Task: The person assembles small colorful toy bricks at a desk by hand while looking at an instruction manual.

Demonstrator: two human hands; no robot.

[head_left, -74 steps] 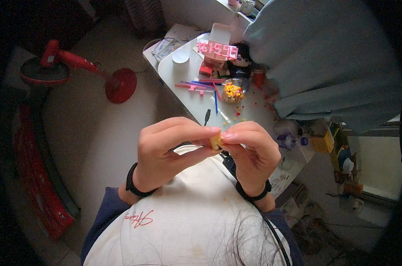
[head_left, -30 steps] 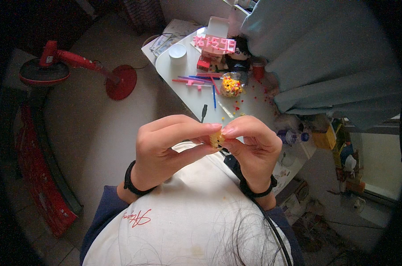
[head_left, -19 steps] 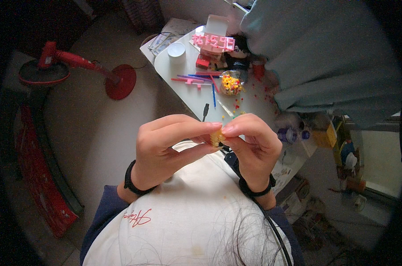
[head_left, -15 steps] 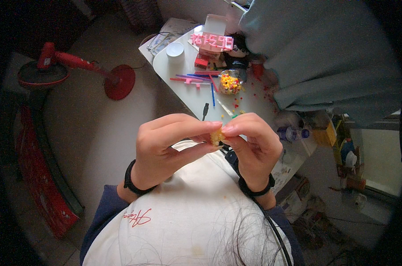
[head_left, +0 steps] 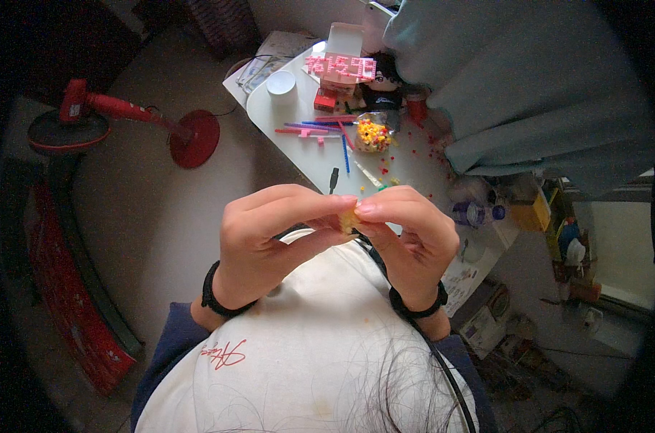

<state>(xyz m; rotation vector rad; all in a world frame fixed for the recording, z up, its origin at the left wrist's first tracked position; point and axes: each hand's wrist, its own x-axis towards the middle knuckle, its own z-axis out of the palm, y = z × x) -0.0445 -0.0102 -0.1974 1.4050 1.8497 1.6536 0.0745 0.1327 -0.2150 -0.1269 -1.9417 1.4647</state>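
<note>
My left hand (head_left: 269, 234) and my right hand (head_left: 407, 234) meet fingertip to fingertip in front of my chest. Between thumbs and forefingers they pinch a small yellow block piece (head_left: 348, 219), mostly hidden by the fingers. Each wrist carries a black band. Below the hands lies my white shirt (head_left: 306, 361) with dark blue sleeves.
A white table (head_left: 309, 155) ahead bears a pink block model (head_left: 340, 67), a clear bag of small coloured pieces (head_left: 373, 135), pink and blue sticks (head_left: 313, 130) and a white cup (head_left: 281, 83). A grey curtain (head_left: 529, 79) hangs right. A red stand fan (head_left: 129, 119) lies on the floor, left.
My hands have stayed pinched on the yellow piece. The view has tilted slightly, so the table sits a little higher in the picture.
</note>
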